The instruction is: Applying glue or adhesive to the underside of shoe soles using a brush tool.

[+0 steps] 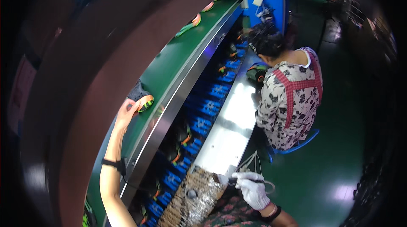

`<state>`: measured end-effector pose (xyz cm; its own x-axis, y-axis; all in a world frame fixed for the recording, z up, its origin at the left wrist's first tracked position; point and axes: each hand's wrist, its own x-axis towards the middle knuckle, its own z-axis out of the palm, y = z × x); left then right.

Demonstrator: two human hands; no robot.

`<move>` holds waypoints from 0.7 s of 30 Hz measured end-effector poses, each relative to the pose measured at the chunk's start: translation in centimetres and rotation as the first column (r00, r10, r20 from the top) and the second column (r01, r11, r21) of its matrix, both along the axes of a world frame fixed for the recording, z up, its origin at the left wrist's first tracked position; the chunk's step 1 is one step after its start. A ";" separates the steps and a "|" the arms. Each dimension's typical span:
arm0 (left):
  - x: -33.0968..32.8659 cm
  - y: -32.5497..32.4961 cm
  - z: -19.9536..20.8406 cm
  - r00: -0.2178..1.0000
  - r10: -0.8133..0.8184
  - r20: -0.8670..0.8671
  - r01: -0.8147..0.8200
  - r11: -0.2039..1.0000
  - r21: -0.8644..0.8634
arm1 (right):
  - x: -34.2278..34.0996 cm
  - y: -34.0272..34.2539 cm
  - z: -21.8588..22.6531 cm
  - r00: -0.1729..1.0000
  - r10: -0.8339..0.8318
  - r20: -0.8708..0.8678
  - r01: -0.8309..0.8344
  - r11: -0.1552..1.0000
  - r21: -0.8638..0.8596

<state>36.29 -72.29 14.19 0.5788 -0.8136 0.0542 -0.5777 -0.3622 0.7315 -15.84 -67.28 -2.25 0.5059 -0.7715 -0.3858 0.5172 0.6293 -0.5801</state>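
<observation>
— Two hands, two jobs. What is each one doing?

— The bare left hand [126, 114] is stretched out to the green conveyor belt [169, 68]. Its fingers rest on a black shoe with an orange and green sole [141, 98], lying on its side at the near edge of the belt. The hand is laid against the heel end with fingers loosely curled, more a touch than a full grip. The white-gloved right hand [252, 189] is closed around a dark, slim tool [237, 181] low down, beside a foil-wrapped pad [196, 197] at the end of the shiny steel bench [231, 121].

— How would you handle that shoe well?

— I'd judge it wants a firmer hold first: thumb under the sole, fingers over the upper, so it doesn't roll off the belt's metal rim. Lift it clear of the rim rather than dragging it across.

— Anything in the way?

— Between belt and bench runs a lower channel of blue carriers holding more shoes [199, 121], so the path back crosses them; keep the shoe high. A seated person in a patterned shirt and red checked apron [290, 99] works farther along the bench, well apart from both hands. More soles [196, 19] lie up the belt.

— And the right hand?

— Keep the tool tip pointed away and still while the left reaches.
</observation>
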 end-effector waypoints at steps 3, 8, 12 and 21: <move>-5.4 12.2 -0.3 0.956 0.100 -0.277 -0.158 0.968 -0.195 | 1.3 0.4 -0.4 0.993 0.103 0.049 -0.102 0.994 -0.032; -16.3 28.2 -2.9 0.865 0.502 0.004 -0.455 0.787 -0.417 | 3.5 1.4 0.5 0.961 0.212 0.179 -0.240 0.958 0.155; -22.6 32.1 -8.3 0.783 0.531 -0.323 -0.618 0.610 -0.495 | 5.9 2.1 1.2 0.939 0.310 0.149 -0.323 0.944 0.067; -21.9 29.5 -13.8 0.412 0.197 -0.889 -0.900 0.241 -0.364 | 13.6 5.5 3.7 0.849 0.492 0.192 -0.499 0.866 -0.010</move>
<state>14.35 -42.81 0.42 0.9786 -0.0300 -0.2037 0.1917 0.4941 0.8480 -2.28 -61.78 1.41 0.8809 -0.3861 -0.2737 0.2245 0.8500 -0.4765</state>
